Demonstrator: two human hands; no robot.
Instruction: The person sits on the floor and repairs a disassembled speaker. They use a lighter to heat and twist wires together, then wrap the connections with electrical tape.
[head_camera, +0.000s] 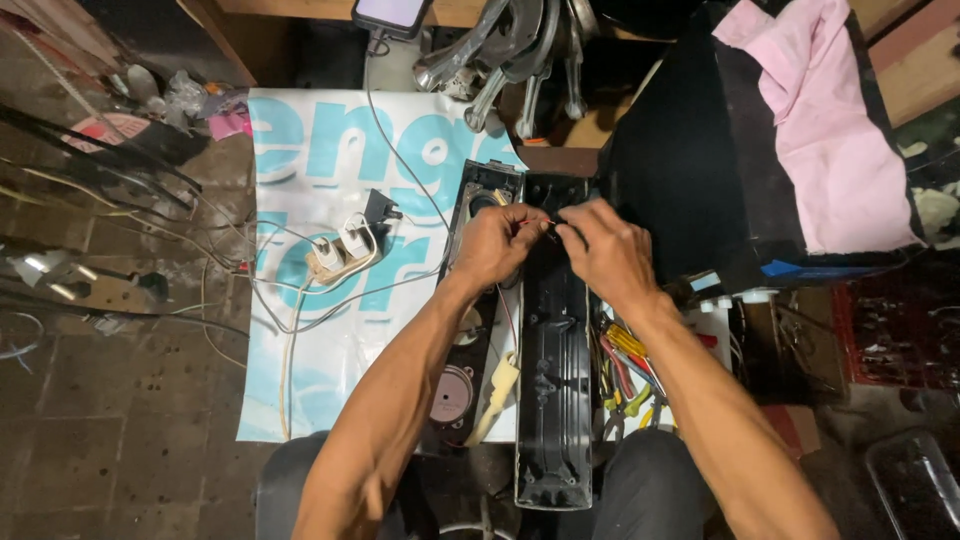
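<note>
A long black plastic speaker casing (553, 400) lies open lengthwise in front of me, beside its other half (478, 195) that holds round speaker drivers (453, 393). My left hand (500, 243) and my right hand (603, 247) meet over the upper end of the casing. Both pinch thin red and black wires (545, 226) between their fingertips. A thin red wire (508, 318) runs down from my left hand towards a cream connector (500, 382).
A white banner with blue letters (330, 250) covers the floor under a power strip with plugs (345, 250) and tangled cables. Screwdrivers and pliers (625, 375) lie to the right. A black box (700, 150) with pink cloth (830, 130) stands at right; wrenches (520, 50) at top.
</note>
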